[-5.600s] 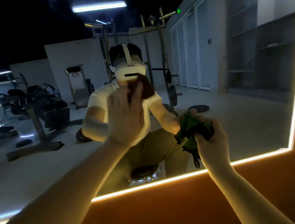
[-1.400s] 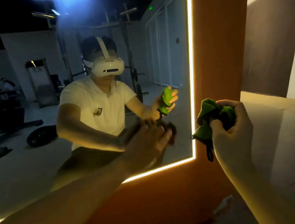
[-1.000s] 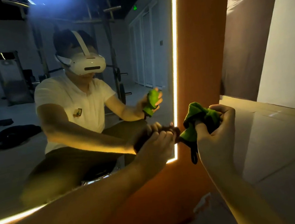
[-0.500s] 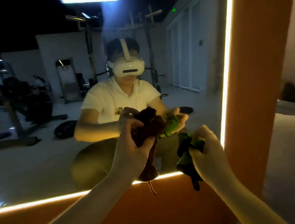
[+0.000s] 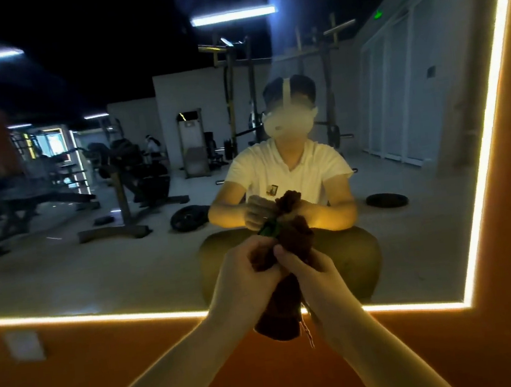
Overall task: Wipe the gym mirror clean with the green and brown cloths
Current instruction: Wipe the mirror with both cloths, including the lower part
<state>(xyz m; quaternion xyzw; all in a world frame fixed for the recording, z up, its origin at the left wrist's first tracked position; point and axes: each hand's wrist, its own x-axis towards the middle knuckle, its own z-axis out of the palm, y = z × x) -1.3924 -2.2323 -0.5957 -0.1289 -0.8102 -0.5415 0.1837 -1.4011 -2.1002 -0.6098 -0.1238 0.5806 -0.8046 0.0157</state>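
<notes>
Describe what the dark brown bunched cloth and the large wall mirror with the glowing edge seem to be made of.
The dark brown bunched cloth: soft, matt, fuzzy fabric, perhaps microfibre; it crumples between the left hand and right hand and droops limply. The large wall mirror: smooth glossy glass, probably; it gives a clear reflection.

The left forearm (image 5: 171, 362) and right forearm (image 5: 363, 340) are bare. The mirror (image 5: 96, 259) reflects a white short-sleeved V-neck shirt (image 5: 289, 170) with a small dark badge (image 5: 272, 190) on the chest, olive trousers (image 5: 350, 255), and a white headset (image 5: 289, 121) whose strap (image 5: 287, 94) crosses dark hair.
</notes>
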